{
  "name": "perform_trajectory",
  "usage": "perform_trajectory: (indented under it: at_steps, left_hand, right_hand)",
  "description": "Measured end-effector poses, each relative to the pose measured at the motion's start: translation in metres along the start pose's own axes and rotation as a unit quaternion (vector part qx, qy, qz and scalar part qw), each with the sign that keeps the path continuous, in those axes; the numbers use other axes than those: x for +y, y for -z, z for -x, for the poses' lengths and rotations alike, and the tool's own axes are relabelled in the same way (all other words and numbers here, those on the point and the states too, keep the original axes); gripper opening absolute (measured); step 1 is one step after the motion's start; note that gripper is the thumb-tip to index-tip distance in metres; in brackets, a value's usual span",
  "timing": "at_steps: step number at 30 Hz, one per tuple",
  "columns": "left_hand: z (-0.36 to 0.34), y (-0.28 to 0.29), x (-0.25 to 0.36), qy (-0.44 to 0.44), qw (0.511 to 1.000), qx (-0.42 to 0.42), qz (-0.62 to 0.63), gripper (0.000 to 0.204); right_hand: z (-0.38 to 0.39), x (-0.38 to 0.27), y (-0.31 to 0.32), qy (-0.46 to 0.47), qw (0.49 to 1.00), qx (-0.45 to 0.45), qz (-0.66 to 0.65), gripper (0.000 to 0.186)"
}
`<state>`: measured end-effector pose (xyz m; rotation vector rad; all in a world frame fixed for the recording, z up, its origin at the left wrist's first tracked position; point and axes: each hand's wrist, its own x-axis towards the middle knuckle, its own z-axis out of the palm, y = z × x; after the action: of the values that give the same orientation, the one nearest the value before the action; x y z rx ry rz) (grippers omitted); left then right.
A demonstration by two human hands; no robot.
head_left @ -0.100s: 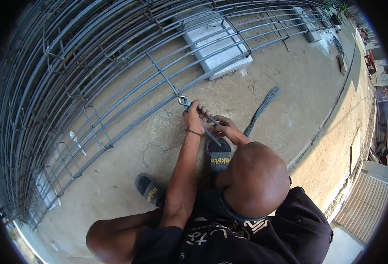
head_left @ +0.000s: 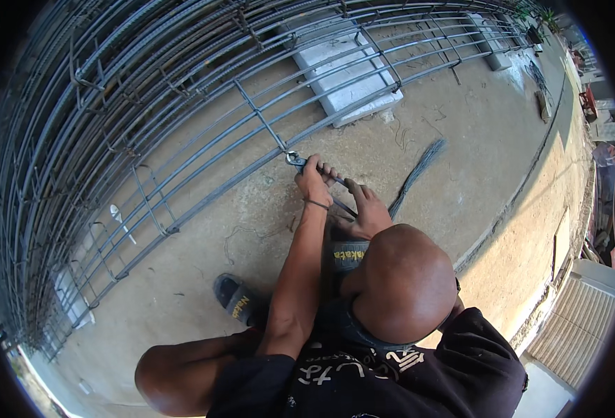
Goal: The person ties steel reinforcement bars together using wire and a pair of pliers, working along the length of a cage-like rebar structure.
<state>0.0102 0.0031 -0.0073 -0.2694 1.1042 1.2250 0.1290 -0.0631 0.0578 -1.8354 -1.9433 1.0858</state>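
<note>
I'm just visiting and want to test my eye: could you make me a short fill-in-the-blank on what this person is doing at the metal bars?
1. The left hand grips a pair of ____ at a crossing of the rebar cage.
2. The right hand rests ____ the left hand, nearer the body.
3. A bundle of wire lies on the ____ to the right of the hands.
4. A pale ____ block sits under the cage.

Missing words: pliers; behind; ground; concrete

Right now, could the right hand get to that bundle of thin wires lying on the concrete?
Probably yes. The right hand sits close beside the wire bundle, with only bare concrete between them. However, its fingers look wrapped around the pliers handle, so it would have to let go first.
</note>
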Motion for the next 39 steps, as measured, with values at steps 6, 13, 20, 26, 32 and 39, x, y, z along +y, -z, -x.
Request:
perform_trajectory:
  at_steps: [6, 13, 20, 26, 32, 39]
  left_hand:
    - [-0.009, -0.022, -0.011, -0.039, 0.997, 0.058, 0.022, 0.024]
    - [0.011, -0.007, 0.0, -0.086, 0.972, 0.04, -0.216, 0.027]
    - [0.009, 0.024, 0.013, 0.052, 0.978, -0.202, -0.032, 0.021]
    - [0.018, 0.001, 0.005, 0.058, 0.993, -0.105, 0.011, 0.025]
    - [0.015, -0.018, -0.003, 0.024, 0.995, -0.062, 0.078, 0.023]
    - [-0.005, -0.032, -0.021, -0.025, 0.994, 0.104, 0.025, 0.025]
  right_hand:
    - [-0.029, 0.039, -0.037, -0.001, 0.979, 0.105, 0.173, 0.045]
    - [-0.037, 0.027, -0.013, -0.097, 0.98, -0.157, -0.076, 0.024]
    - [-0.04, 0.037, -0.015, -0.27, 0.688, -0.422, -0.525, 0.025]
    - [-0.02, 0.015, 0.005, -0.064, 0.962, -0.13, -0.232, 0.054]
    - [0.009, 0.001, -0.03, 0.026, 0.927, 0.178, 0.33, 0.062]
    - [-0.026, 0.018, -0.02, 0.007, 0.972, 0.123, 0.2, 0.036]
